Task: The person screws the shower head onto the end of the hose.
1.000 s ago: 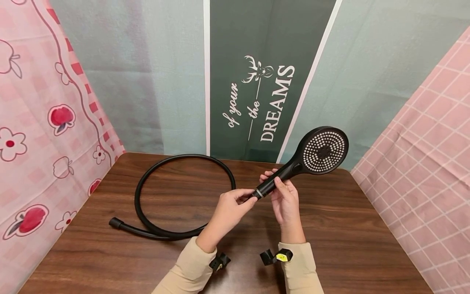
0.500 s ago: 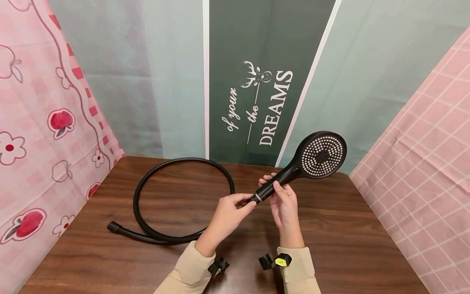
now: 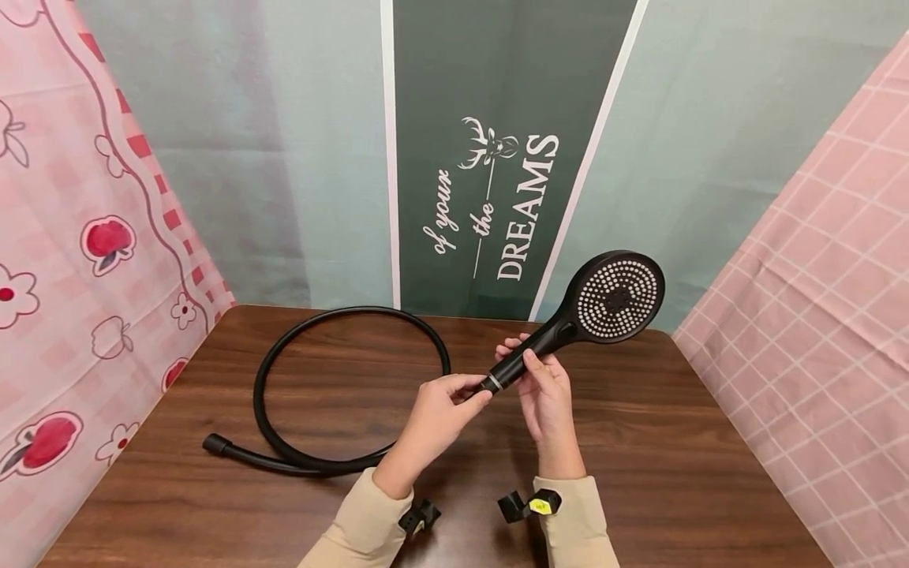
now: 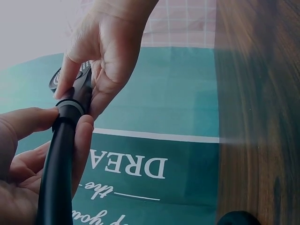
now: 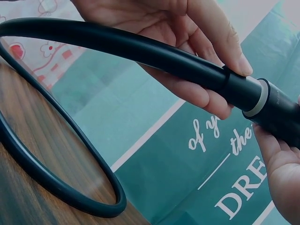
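A black shower head (image 3: 618,298) with a round face of pale nozzles is held up at a slant over the table. My right hand (image 3: 550,402) grips its handle (image 3: 534,347), thumb on the near side. At the handle's lower end my left hand (image 3: 443,414) pinches the black connector (image 4: 69,112) of the shower hose (image 5: 140,49) between thumb and fingers. A light ring (image 5: 258,99) shows where connector and handle meet. From there the hose runs down and loops on the table; its free end fitting (image 3: 216,445) lies at the left.
The brown wooden table (image 3: 675,457) carries the hose loop. Behind it hangs a grey-green cloth (image 3: 341,158) with white lettering. Pink patterned cloths (image 3: 817,276) stand at both sides. Each sleeve cuff bears a small black camera mount (image 3: 529,503).
The view has shifted slightly. Both hands keep their holds on the handle and hose connector, with little visible change in the shower head's slant.
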Demonstrator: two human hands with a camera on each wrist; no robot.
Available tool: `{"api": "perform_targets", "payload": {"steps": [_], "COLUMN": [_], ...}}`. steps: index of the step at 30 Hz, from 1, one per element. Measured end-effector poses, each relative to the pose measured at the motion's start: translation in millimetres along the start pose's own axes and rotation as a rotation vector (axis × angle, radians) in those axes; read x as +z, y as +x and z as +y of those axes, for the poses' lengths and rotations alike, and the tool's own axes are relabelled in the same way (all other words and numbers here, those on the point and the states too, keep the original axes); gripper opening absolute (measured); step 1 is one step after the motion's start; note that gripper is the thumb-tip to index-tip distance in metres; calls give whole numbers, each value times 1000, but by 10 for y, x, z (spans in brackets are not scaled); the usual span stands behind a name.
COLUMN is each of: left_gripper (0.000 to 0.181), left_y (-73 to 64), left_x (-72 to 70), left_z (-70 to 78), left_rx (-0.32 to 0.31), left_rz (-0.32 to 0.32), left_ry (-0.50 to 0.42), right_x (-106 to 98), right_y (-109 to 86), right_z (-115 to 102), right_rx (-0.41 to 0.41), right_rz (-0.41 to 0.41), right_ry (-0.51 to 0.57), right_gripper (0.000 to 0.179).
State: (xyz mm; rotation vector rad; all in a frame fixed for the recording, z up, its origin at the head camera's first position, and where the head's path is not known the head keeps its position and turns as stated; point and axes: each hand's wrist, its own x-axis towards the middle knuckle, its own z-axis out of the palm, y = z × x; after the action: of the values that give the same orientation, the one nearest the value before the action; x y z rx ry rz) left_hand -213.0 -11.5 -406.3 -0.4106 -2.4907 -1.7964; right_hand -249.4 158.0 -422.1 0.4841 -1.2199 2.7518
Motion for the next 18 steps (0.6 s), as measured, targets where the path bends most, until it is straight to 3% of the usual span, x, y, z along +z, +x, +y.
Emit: {"api": "perform_targets", "payload": {"steps": [18], "left_gripper": [28], "left_y": [16], "left_x": [-2], "left_z": [-3], "left_rx": [5], "left_rz": [-2], "left_ry": [4], "right_x": [-3], "right_y": [7], "right_z": [-4], "right_rx": [2], "right_rz": [1], "right_ry": [3], "right_gripper": [21]}}
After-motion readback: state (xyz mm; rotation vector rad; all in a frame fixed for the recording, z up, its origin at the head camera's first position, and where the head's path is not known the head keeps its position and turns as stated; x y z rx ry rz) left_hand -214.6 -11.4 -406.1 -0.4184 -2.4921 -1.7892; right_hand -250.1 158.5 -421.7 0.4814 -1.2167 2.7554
